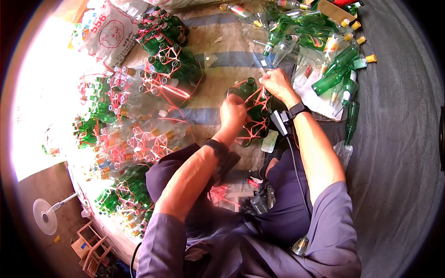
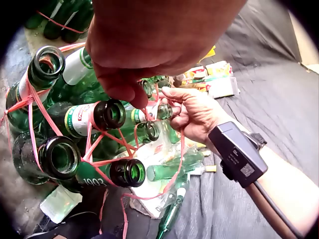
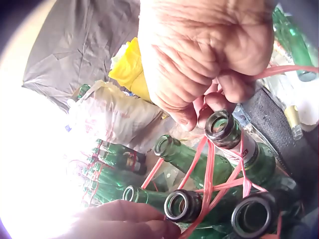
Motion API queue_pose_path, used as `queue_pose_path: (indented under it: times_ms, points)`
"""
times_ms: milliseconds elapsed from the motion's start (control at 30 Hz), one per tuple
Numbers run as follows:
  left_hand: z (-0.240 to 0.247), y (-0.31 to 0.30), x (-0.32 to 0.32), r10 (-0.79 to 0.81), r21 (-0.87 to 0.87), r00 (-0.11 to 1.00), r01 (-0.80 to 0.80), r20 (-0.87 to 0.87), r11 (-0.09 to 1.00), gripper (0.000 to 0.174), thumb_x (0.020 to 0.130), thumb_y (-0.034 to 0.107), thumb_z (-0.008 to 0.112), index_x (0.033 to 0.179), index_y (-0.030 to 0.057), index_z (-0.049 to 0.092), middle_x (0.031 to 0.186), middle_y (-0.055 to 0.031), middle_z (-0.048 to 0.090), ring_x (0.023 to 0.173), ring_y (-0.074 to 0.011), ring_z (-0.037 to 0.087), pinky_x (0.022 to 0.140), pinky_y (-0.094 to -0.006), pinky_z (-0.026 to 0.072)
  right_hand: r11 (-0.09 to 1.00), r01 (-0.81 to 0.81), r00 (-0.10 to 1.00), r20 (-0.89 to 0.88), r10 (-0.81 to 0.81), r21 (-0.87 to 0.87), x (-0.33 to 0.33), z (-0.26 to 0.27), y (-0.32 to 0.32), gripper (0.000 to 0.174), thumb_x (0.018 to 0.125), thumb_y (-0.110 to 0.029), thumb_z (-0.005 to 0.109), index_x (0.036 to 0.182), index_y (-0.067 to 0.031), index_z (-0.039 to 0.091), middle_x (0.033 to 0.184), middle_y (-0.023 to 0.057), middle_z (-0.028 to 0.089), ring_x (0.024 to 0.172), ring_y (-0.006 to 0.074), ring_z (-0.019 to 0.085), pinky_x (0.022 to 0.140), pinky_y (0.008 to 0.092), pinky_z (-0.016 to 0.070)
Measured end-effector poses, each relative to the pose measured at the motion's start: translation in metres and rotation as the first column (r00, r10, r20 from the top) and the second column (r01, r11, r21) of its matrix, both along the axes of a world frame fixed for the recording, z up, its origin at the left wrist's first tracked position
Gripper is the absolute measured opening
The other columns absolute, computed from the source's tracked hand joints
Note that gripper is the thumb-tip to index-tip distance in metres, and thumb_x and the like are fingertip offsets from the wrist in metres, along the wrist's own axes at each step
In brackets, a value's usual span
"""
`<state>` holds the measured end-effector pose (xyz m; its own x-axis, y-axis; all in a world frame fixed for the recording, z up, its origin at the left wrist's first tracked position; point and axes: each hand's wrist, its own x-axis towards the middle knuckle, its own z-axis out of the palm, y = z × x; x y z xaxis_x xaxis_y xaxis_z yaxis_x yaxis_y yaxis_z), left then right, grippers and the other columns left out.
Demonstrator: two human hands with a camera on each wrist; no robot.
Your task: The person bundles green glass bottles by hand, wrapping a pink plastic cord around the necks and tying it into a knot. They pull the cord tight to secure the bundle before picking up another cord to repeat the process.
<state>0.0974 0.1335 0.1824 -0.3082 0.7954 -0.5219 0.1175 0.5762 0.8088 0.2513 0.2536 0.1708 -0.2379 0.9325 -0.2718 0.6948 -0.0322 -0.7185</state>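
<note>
A bundle of green bottles (image 1: 257, 113), mouths up, is laced with pink string (image 3: 210, 167) around the necks. My left hand (image 1: 233, 114) is at the bundle's left side; in the left wrist view this hand (image 2: 154, 50) curls over the necks, pinching string between thumb and fingers. On the far right side, my right hand (image 1: 279, 86) grips another part of the string, its fingers (image 3: 219, 102) curled just above a bottle mouth (image 3: 219, 124). A loose strand (image 2: 178, 174) hangs from the right hand past the bottles. The left fingertips are partly hidden.
Loose bottles (image 1: 340, 62) lie at the upper right, some on a white sheet. Tied bundles (image 1: 155, 139) stand along the left, with a white printed sack (image 1: 110, 34) behind. Dark cloth (image 1: 394, 139) covers the right side. A fan (image 1: 45, 216) is at lower left.
</note>
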Motion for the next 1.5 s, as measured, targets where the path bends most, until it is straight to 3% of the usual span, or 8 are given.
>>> queue_pose_path:
  times_ms: [333,567,633,800,1000,1100,1400,1500]
  points:
    - [-0.026,-0.008,0.002,-0.22,0.111,0.912,0.273,-0.345,0.956,0.026,0.078,0.01,0.054,0.099,-0.0049,0.06,0.073,-0.0211,0.068,0.067,-0.0314,0.07,0.075,-0.0385,0.0541,0.965,0.205,0.791,-0.553,-0.26,-0.161,0.002,-0.023,0.009,0.01,0.072,-0.001,0.059,0.071,0.0009,0.069,0.068,0.0072,0.069,0.067,0.0176,0.067,0.063,0.0318,0.0528]
    - [0.029,-0.011,0.013,-0.317,0.167,0.765,0.479,-0.561,0.862,0.055,0.073,0.01,0.062,0.126,0.0017,0.047,0.132,-0.0207,0.044,0.114,-0.0401,0.05,0.091,-0.0478,0.0451,0.963,0.22,0.808,-0.524,-0.269,-0.156,-0.004,0.003,0.006,0.011,0.072,-0.003,0.059,0.063,0.001,0.064,0.063,0.008,0.064,0.061,0.0193,0.064,0.057,0.0324,0.0496]
    - [0.034,-0.003,0.008,-0.358,0.179,0.49,0.753,-0.794,0.633,0.058,0.07,0.009,0.062,0.126,0.0051,0.049,0.132,-0.0166,0.046,0.115,-0.0377,0.049,0.093,-0.0462,0.0429,0.962,0.221,0.842,-0.466,-0.272,-0.161,-0.005,0.007,0.008,0.012,0.071,-0.005,0.06,0.063,0.0013,0.064,0.063,0.008,0.064,0.06,0.0187,0.063,0.056,0.0322,0.0481]
    - [0.031,0.013,-0.006,-0.445,-0.051,0.137,0.922,-0.885,0.385,0.074,0.07,0.01,0.063,0.14,0.0118,0.041,0.148,-0.0118,0.037,0.123,-0.0335,0.046,0.102,-0.0454,0.036,0.964,0.208,0.874,-0.41,-0.26,-0.167,-0.01,0.012,0.009,0.015,0.071,-0.01,0.061,0.063,0.0025,0.063,0.061,0.0064,0.062,0.058,0.0162,0.058,0.055,0.0323,0.0451]
    - [0.02,0.026,-0.01,-0.473,-0.147,0.02,0.938,-0.881,0.314,0.077,0.072,0.01,0.063,0.144,0.0129,0.036,0.149,-0.0107,0.037,0.122,-0.0277,0.053,0.105,-0.0454,0.0345,0.979,0.116,0.892,-0.416,-0.177,-0.168,-0.015,0.012,0.007,0.015,0.071,-0.011,0.059,0.067,0.0012,0.065,0.062,0.0107,0.063,0.056,0.0209,0.06,0.055,0.037,0.0476]
    - [0.012,0.03,-0.012,-0.422,-0.104,0.048,0.938,-0.906,0.33,0.075,0.073,0.008,0.062,0.143,0.0109,0.038,0.149,-0.0113,0.038,0.118,-0.0242,0.057,0.104,-0.0441,0.0356,1.0,-0.018,0.978,-0.207,0.021,0.017,-0.018,0.005,0.01,0.017,0.081,-0.011,0.062,0.073,0.0022,0.067,0.063,0.0048,0.064,0.057,0.0126,0.058,0.051,0.0294,0.0456]
    - [0.01,0.036,-0.012,-0.495,-0.104,0.075,0.94,-0.866,0.324,0.058,0.07,0.011,0.064,0.127,0.006,0.053,0.127,-0.0108,0.054,0.106,-0.0236,0.061,0.102,-0.0413,0.0389,0.995,-0.098,0.965,-0.242,0.104,0.035,-0.021,0.003,-0.001,0.019,0.08,-0.012,0.06,0.075,0.0052,0.067,0.069,0.0121,0.069,0.06,0.0169,0.064,0.054,0.0319,0.0518]
    - [0.002,0.037,-0.015,-0.363,-0.058,0.048,0.959,-0.93,0.276,0.064,0.077,0.016,0.063,0.137,0.0039,0.041,0.139,-0.011,0.049,0.096,-0.0228,0.067,0.099,-0.046,0.0404,0.988,-0.118,0.981,-0.144,0.131,0.099,-0.022,0.01,-0.004,0.02,0.079,-0.012,0.059,0.076,0.0053,0.068,0.07,0.0136,0.069,0.061,0.0182,0.065,0.056,0.0322,0.0523]
